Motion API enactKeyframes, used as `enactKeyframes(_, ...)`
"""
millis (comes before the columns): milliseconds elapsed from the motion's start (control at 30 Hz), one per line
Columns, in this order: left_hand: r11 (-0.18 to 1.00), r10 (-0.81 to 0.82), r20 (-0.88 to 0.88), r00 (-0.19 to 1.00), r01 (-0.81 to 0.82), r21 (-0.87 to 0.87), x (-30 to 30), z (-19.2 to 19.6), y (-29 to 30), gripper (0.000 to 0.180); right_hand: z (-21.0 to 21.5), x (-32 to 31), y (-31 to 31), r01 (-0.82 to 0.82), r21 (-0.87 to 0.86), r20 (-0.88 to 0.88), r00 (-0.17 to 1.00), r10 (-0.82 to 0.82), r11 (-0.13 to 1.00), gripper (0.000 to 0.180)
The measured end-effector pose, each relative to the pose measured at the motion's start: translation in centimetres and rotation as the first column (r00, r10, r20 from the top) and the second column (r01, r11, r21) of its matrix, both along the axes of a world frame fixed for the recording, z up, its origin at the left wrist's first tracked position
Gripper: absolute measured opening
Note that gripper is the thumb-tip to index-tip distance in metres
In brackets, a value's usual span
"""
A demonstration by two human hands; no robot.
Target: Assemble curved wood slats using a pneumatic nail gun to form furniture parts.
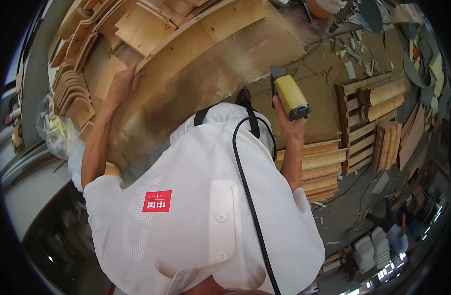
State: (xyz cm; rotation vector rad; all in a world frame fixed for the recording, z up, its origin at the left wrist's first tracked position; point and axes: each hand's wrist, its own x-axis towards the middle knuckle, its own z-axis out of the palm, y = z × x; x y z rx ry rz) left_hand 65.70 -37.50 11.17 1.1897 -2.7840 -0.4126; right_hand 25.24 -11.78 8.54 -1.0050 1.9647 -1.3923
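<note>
My left hand (121, 87) lies at the end of a long upright plywood strip (201, 43), its fingers against the wood; whether they close round the edge is hard to see. The strip stands on a wooden workbench (186, 88), with curved plywood panels (145, 32) behind it. To the right of the bench, my right hand (289, 123) is closed round a yellow and black staple gun (290, 91). The tool is held up off the bench, and its dark front end points away from me.
Curved wooden pieces (70, 96) stand in a row at the left. A wooden pallet (358, 132) and stacked slats (314, 167) lie to the right. Scraps (350, 69) litter the floor. A black cable (247, 196) runs down my shirt. Another person (396, 238) is far off at the lower right.
</note>
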Motion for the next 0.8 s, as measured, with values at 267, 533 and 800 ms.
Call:
enactKeyframes(267, 0.894, 0.039, -0.004, 0.999, -0.033, 0.446, -2.6, -1.6, 2.3, 0.023, 1.0, 0.4, 0.4, 0.018, 0.025, 0.023, 1.0, -0.018, 1.0, 0.025)
enactKeyframes(533, 0.835, 0.014, -0.04, 0.999, 0.01, 0.55, -3.4, -5.6, 2.9, 0.032, 2.2, 1.3, -1.4, -0.099, 0.102, 0.033, 0.995, 0.096, 0.99, 0.026)
enactKeyframes(800, 0.914, 0.217, 0.102, 0.971, -0.238, 0.328, -4.1, -5.6, 4.8, 0.037, 1.4, 0.4, -2.3, -0.07, 0.142, 0.034, 0.997, 0.066, 0.987, 0.027)
